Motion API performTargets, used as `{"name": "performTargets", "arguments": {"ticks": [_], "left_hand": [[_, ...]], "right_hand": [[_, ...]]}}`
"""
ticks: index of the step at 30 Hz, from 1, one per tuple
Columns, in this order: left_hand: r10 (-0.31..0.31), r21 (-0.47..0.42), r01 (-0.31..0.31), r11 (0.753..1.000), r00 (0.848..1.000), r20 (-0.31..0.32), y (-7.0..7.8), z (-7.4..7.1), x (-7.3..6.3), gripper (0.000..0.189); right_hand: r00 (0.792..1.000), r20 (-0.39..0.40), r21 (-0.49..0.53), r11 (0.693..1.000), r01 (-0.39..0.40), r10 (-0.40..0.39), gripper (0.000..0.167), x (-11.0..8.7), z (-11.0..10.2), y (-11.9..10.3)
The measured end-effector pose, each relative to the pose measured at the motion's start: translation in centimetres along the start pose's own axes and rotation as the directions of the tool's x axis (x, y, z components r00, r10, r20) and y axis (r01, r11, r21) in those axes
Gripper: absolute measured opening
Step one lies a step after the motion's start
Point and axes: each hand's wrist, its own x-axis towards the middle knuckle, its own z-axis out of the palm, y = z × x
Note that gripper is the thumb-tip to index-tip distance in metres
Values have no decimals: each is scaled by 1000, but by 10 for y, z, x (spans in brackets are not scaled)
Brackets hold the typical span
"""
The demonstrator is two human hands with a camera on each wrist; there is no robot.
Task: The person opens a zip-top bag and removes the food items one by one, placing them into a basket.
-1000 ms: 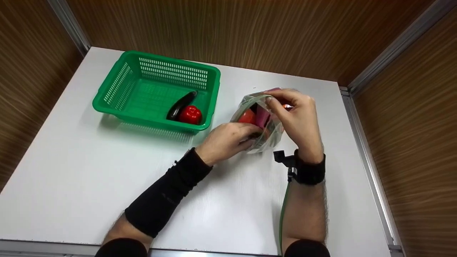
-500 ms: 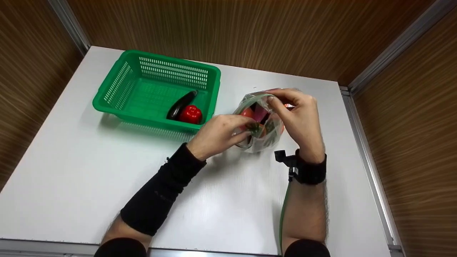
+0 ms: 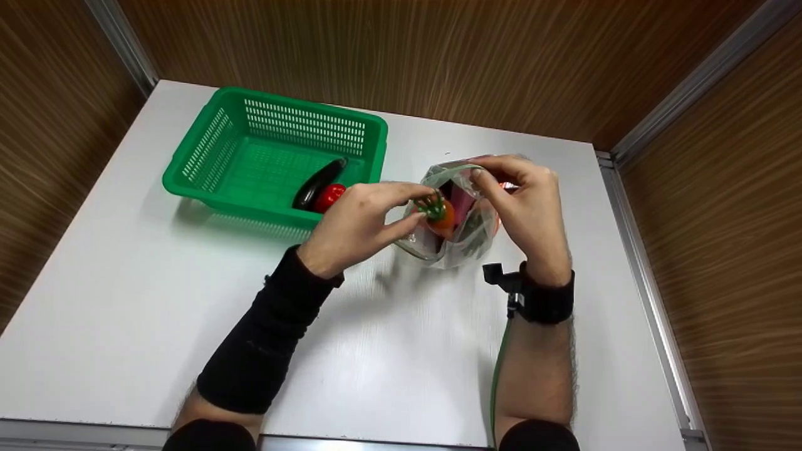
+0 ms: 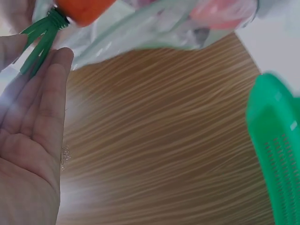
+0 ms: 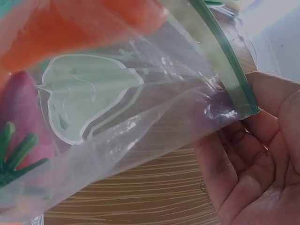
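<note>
With left hand (image 3: 357, 222) at nine o'clock, pinching the green top (image 3: 432, 208) of the orange vegetable (image 3: 445, 220) at the open bag (image 3: 462, 249); with right hand (image 3: 529, 210) at three, pinching its rim (image 5: 226, 55); probably unpacking, next needing a clean lift toward the basket (image 3: 263, 164) at ten

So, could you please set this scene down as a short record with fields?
Left hand: pinches the green leaves of an orange vegetable at the mouth of the bag
Right hand: pinches the bag's edge
Bag: clear plastic, open; a purple item inside
Basket: green, left of the bag; holds an eggplant and a red pepper
Table: white
</note>
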Motion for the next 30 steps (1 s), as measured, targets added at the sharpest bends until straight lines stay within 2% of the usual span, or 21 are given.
{"name": "performTargets", "arguments": {"ticks": [4,10,14,19,25,28,30], "left_hand": [[30,9,-30,1000,998,-53,4,-14,-3,34],[35,27,-32,999,993,-114,11,-35,-9,37],[58,26,-54,998,983,-177,13,-48,-14,39],[88,27,-83,996,955,-283,15,-64,-22,39],[59,-25,-75,997,920,-387,20,-81,-29,37],[56,-26,-75,997,897,-439,20,-90,-32,38],[61,-15,-78,997,874,-483,19,-96,-35,39]], "right_hand": [[1000,-5,-2,1000,-1,1,14,0,0,-1],[1000,-3,-2,1000,-5,5,15,0,1,0],[1000,-2,-4,1000,-8,8,16,0,1,0],[1000,2,-6,1000,-12,12,16,1,0,0],[1000,-1,-6,1000,-14,14,15,0,-1,0],[1000,-4,-5,1000,-11,11,15,0,-1,0],[1000,-4,-2,1000,-8,8,16,0,-1,0]]}}
